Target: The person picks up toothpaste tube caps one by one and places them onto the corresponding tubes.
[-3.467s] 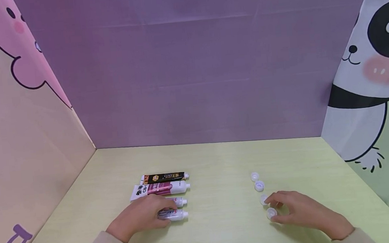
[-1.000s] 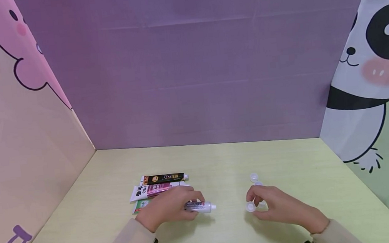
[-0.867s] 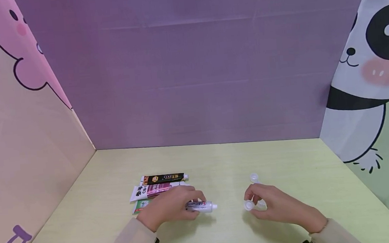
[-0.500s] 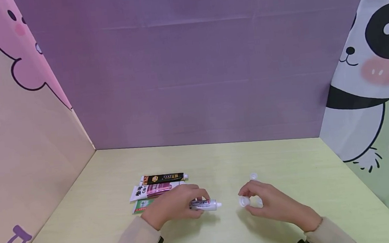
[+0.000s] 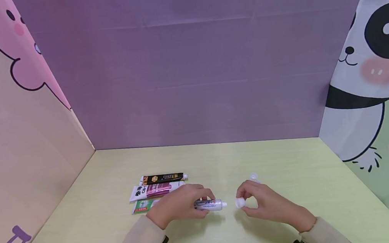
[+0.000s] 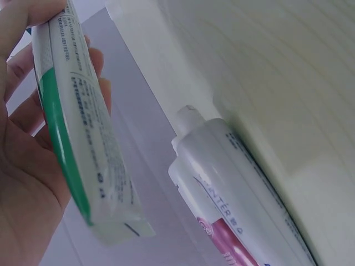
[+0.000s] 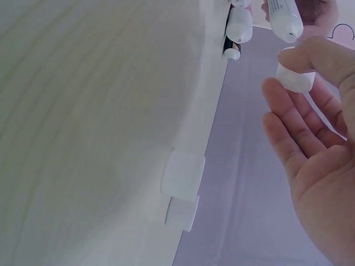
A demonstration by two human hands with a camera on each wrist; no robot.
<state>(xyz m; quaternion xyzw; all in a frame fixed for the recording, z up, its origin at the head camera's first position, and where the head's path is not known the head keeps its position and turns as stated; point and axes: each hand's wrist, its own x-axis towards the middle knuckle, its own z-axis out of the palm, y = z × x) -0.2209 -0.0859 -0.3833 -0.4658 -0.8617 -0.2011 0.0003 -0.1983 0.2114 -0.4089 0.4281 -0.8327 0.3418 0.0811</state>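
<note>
Tube [image 5: 209,205]: parallel-ish to surface's far edge [image 5: 210,145], my left fingers [image 5: 206,193] round it
Cap [image 5: 240,203]: just right of its nozzle [image 5: 224,204], my right fingers [image 5: 243,189] pinching

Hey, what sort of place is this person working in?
Probably a small tabletop booth set up indoors, though the wider room is out of view: a pale table is enclosed by a creased purple backdrop and cartoon-printed side panels.

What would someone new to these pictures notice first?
Probably the big panda print on the right side of the head view, or the purple backdrop behind everything. Next, low in the middle, the left hand holds a tube whose nozzle faces, across a gap, the white cap pinched by the right hand.
</note>
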